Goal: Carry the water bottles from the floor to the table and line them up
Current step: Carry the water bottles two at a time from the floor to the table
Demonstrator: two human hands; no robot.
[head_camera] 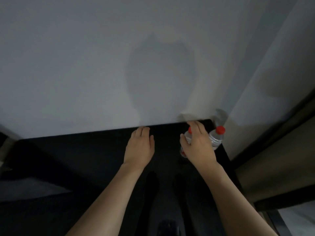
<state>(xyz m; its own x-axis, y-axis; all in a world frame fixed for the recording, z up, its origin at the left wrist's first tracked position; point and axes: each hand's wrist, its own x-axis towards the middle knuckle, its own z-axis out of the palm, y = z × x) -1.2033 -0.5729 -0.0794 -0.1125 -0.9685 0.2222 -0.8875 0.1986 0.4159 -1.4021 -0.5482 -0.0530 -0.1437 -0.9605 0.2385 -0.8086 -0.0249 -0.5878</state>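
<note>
Two bottles (216, 139) (red-capped) by the right hand (197, 147); left hand (139, 147) flat.

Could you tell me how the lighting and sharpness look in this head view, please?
Head view: dim and soft overall; the black table loses detail; a broad head shadow falls on the wall; wide-angle bending slants the edges; the right hand hides part of one water bottle.

The counter (95, 150) lies dark and bare left of the left hand (139, 147), open room there for a hand to pass. A wall (102, 65) closes off its far edge. At the counter's far right corner two bottles block the way: one (216, 138) by the wall, one (187, 138) under the right hand (197, 145). The hands stand apart.
</note>
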